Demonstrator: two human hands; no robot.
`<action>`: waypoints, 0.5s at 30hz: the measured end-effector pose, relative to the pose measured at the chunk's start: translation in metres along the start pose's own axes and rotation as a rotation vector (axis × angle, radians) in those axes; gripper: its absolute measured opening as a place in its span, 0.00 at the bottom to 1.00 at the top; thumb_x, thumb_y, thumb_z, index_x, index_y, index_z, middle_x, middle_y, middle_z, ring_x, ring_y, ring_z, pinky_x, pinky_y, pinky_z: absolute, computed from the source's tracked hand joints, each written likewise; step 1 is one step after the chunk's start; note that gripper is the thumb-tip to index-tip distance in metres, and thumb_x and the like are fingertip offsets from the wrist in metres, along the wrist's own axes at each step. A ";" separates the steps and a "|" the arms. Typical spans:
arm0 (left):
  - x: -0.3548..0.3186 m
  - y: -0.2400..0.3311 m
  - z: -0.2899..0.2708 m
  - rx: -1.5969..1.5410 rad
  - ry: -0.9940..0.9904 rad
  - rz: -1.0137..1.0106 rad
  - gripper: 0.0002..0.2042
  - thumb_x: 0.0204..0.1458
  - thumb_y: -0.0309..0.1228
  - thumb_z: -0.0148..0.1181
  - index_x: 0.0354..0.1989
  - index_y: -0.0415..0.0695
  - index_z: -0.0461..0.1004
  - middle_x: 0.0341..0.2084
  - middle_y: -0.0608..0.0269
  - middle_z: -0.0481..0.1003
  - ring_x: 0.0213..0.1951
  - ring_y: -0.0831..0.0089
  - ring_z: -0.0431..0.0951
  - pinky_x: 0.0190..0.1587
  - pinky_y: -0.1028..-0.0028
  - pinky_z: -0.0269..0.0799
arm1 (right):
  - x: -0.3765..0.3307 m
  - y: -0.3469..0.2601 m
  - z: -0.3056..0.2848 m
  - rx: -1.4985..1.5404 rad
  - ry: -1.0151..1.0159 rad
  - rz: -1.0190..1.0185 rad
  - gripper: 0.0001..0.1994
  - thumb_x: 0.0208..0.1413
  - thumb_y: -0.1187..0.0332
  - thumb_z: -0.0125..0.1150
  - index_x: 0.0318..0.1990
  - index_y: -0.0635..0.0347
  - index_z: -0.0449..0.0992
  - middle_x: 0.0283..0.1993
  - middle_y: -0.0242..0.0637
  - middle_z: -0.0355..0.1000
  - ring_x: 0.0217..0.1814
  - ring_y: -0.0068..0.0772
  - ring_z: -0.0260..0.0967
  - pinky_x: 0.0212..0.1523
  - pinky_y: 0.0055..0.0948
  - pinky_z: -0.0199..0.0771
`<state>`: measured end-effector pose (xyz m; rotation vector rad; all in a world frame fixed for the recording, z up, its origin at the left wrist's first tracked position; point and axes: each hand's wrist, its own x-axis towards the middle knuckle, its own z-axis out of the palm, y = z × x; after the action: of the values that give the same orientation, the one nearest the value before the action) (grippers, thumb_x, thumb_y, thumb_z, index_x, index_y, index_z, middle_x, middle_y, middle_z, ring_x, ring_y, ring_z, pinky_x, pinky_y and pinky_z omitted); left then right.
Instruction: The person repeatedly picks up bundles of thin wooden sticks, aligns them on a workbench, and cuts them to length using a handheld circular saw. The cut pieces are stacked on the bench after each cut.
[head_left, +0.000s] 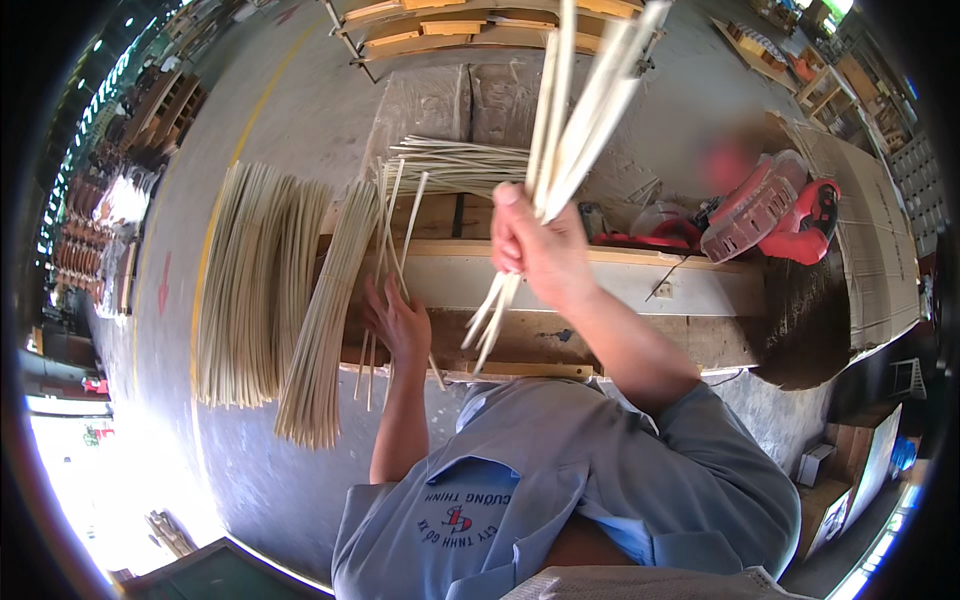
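My right hand (545, 250) is raised over the bench, its fingers wrapped round a small bunch of thin pale wooden sticks (585, 130). The bunch fans out above the fist, and a few ends poke out below it. Lower and to the left, my left hand (398, 320) has its fingers apart against several loose sticks (412, 225) on the bench. Those sticks pass partly behind the hand, so contact with each one is hidden. Beside it leans a thick bundle of sticks (325, 320), with larger bundles (245, 290) further left.
Another pile of sticks (460, 165) lies crosswise at the far side of the wooden bench (620, 275). Red-and-black power tools (770, 215) sit on the right, next to a large cardboard sheet (870, 220). A rack (480, 30) stands at the back.
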<state>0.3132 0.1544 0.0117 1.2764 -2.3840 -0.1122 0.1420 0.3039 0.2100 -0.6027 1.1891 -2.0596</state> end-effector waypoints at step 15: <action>0.015 -0.010 -0.003 -0.117 0.005 0.040 0.38 0.53 0.30 0.71 0.73 0.49 0.60 0.63 0.45 0.70 0.61 0.41 0.70 0.64 0.49 0.68 | -0.049 0.052 -0.087 -0.529 -0.116 0.172 0.14 0.65 0.57 0.69 0.41 0.61 0.83 0.22 0.26 0.71 0.21 0.14 0.66 0.21 0.22 0.65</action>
<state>0.3144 0.1367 0.0164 1.1731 -2.3598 -0.2330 0.1327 0.3712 0.1203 -0.8170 1.6640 -1.5429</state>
